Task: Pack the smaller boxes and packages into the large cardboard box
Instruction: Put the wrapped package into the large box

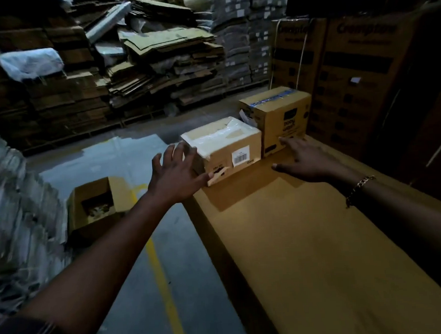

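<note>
Two bare hands reach out over a long brown table (309, 239). The left hand (176, 174) is at the near left corner of a small taped box (223, 146), with its fingers (184, 149) spread wide apart and its thumb touching the box's near side. The right hand (306, 159) is near the right side of that box, fingers apart too, holding nothing. It has a chain bracelet (360, 189) on the wrist. A taller brown box (281, 119) stands just beside the taped box, on its far right. Both boxes sit at the far end of the table. On the floor to the left sits an open cardboard box (97, 202). Far off, flat cardboard (156, 62) is piled high.
</note>
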